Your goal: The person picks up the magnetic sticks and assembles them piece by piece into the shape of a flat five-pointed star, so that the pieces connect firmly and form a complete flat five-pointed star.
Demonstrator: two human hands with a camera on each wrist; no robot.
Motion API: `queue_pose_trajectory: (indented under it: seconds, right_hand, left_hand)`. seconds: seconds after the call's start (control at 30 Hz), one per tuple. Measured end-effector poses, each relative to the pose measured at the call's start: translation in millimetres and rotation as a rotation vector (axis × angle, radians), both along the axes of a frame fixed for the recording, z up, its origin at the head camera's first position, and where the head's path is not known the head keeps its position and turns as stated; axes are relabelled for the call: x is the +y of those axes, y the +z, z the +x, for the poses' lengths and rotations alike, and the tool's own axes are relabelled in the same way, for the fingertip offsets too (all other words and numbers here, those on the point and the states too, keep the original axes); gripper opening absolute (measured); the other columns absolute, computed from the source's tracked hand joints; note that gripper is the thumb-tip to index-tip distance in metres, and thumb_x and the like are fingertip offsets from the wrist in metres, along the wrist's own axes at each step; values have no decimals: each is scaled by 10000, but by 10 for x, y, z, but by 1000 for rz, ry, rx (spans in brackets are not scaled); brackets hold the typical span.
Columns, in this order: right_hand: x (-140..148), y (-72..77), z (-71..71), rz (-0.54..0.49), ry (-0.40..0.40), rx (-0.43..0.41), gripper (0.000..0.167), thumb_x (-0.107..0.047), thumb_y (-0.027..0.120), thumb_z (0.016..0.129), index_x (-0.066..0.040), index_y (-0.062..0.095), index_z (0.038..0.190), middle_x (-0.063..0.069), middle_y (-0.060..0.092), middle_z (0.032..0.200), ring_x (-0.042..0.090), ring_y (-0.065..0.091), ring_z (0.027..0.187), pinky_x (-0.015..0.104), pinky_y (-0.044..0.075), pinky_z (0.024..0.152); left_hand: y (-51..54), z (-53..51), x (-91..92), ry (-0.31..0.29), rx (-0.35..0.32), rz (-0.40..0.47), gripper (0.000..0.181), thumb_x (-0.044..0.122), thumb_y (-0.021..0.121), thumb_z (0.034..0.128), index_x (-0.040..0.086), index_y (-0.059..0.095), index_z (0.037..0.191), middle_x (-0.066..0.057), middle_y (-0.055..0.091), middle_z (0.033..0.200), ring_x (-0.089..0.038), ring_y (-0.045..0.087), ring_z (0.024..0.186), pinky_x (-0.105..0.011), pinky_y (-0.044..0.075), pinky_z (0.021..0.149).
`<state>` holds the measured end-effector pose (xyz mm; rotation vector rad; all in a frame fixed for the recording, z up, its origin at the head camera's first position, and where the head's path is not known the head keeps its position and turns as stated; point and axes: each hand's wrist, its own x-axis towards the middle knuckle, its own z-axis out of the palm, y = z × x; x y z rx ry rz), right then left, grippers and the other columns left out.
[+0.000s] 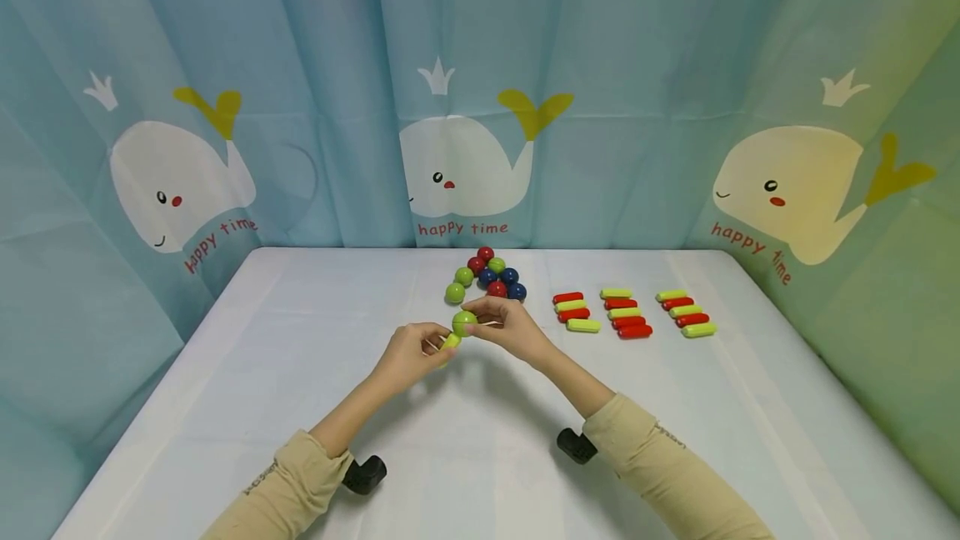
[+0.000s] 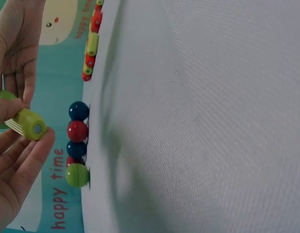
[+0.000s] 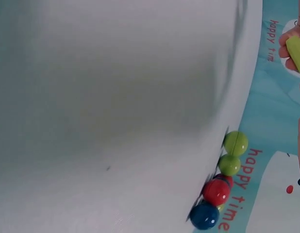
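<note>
My left hand (image 1: 409, 357) pinches a yellow-green rod (image 1: 450, 342) between thumb and fingers, above the middle of the table. My right hand (image 1: 516, 330) pinches a green ball (image 1: 465, 323) at the rod's upper end. In the left wrist view the rod (image 2: 29, 123) shows a round grey metal spot on its near end, and the ball (image 2: 5, 97) lies against its far end, partly behind the left thumb. The right wrist view shows the rod (image 3: 296, 54) at its right edge; the ball cannot be made out there.
Red, blue and green balls (image 1: 497, 288) sit in a cluster just beyond the hands. To the right, red and yellow-green rods lie in three groups, left (image 1: 574, 315), middle (image 1: 628, 322) and right (image 1: 692, 319). A blue curtain (image 1: 465, 23) hangs behind the table (image 1: 285, 340).
</note>
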<state>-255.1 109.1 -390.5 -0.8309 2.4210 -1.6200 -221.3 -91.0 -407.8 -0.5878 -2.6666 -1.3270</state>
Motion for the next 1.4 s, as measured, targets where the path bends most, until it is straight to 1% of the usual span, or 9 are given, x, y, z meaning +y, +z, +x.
queue_pose_trajectory:
  seconds: [0.1, 0.27, 0.53, 0.63, 0.8, 0.87, 1.0, 1.2, 1.4]
  right_hand:
    - [55, -11, 5, 19, 0, 21, 341, -75, 642, 881, 74, 581, 1182, 220, 627, 1147, 322, 616, 1027, 387, 516, 906]
    - [202, -8, 19, 76, -20, 61, 318, -70, 642, 879, 83, 590, 1153, 268, 618, 1140, 342, 619, 1018, 396, 530, 876]
    - [521, -58, -29, 179, -113, 69, 297, -62, 634, 884, 80, 596, 1142, 265, 623, 1130, 325, 616, 1006, 395, 531, 874]
    - [645, -73, -62, 208, -146, 91, 293, -57, 637, 881, 89, 598, 1132, 266, 626, 1116, 328, 621, 990, 397, 533, 862]
    - [834, -105, -100, 272, -185, 158, 269, -47, 650, 868, 93, 612, 1094, 260, 645, 1076, 343, 630, 957, 424, 535, 837]
    - [904, -112, -104, 308, -201, 186, 261, -39, 652, 862, 92, 617, 1085, 256, 653, 1060, 351, 629, 948, 441, 533, 832]
    - [1025, -127, -120, 396, -234, 239, 253, -14, 654, 850, 90, 622, 1078, 251, 662, 1038, 364, 629, 935, 464, 528, 830]
    - [1190, -160, -153, 543, -290, 254, 251, -8, 660, 841, 70, 632, 1077, 222, 668, 1050, 359, 631, 967, 468, 530, 838]
    - [1347, -192, -202, 630, -292, 301, 244, 17, 677, 814, 84, 638, 1046, 221, 673, 1027, 354, 632, 950, 470, 527, 831]
  left_hand:
    - [-4, 4, -2, 7, -11, 9, 211, 126, 721, 818, -5, 694, 980, -104, 706, 797, -135, 635, 672, -211, 509, 611]
    - [-12, 13, 5, 39, -41, 21, 217, 116, 731, 803, -5, 688, 978, -98, 702, 800, -129, 627, 680, -218, 508, 618]
    - [-13, 49, 7, 46, -64, 21, 216, 110, 734, 798, -7, 679, 971, -96, 700, 812, -118, 612, 685, -217, 501, 617]
    - [-20, 64, 2, 55, -77, 17, 211, 117, 737, 798, 3, 681, 966, -90, 702, 820, -117, 607, 691, -221, 501, 624]
    - [-38, 69, -11, 61, -80, 12, 204, 136, 743, 797, 22, 683, 956, -75, 702, 822, -113, 600, 697, -225, 500, 636]
    - [-43, 69, -16, 62, -69, 11, 206, 139, 745, 795, 20, 684, 952, -74, 702, 817, -113, 602, 695, -228, 502, 637]
    - [-58, 74, -40, 66, -69, 15, 204, 142, 745, 794, 22, 685, 947, -69, 698, 812, -111, 598, 697, -227, 497, 637]
    - [-71, 89, -71, 72, -95, 11, 212, 146, 750, 790, 24, 686, 950, -59, 691, 809, -102, 585, 690, -216, 484, 618]
    - [-62, 95, -104, 73, -90, 20, 211, 135, 748, 790, 16, 687, 952, -71, 693, 814, -108, 594, 695, -214, 487, 615]
